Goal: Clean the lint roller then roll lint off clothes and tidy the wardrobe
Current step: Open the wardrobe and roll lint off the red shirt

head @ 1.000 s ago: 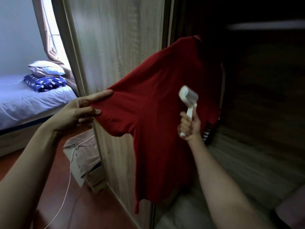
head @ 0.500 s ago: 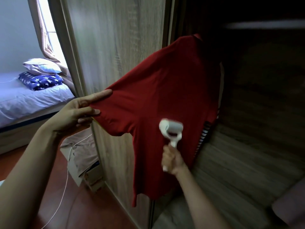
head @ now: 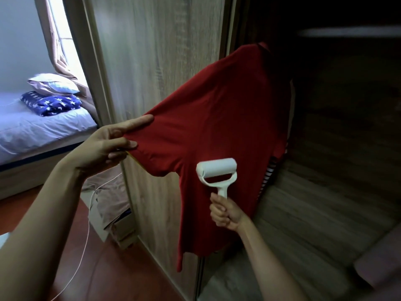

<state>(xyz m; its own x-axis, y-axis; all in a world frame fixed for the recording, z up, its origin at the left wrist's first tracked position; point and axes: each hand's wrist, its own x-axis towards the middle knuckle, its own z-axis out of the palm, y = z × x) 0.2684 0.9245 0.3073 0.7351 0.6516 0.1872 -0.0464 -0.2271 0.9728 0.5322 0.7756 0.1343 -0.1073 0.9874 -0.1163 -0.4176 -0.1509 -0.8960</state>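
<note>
While our left hand (head: pixel 104 146) pinches the sleeve of the red shirt (head: pixel 217 118) between thumb and fingers, index finger straight, our right hand (head: pixel 225 213) curls its fingers round the handle of the white roller (head: pixel 217 170), its drum against the shirt just below the armpit. The shirt hangs at the open wardrobe (head: pixel 325 192). Left of the wardrobe, beige cloth (head: pixel 112 192) drapes over a box (head: pixel 121 231).

Roller (head: pixel 216 168): I read no brand or label on it.
Shirt (head: pixel 217 127): plain red, no print I can read.
Blanket (head: pixel 51 103): white stars only, no words.
</note>
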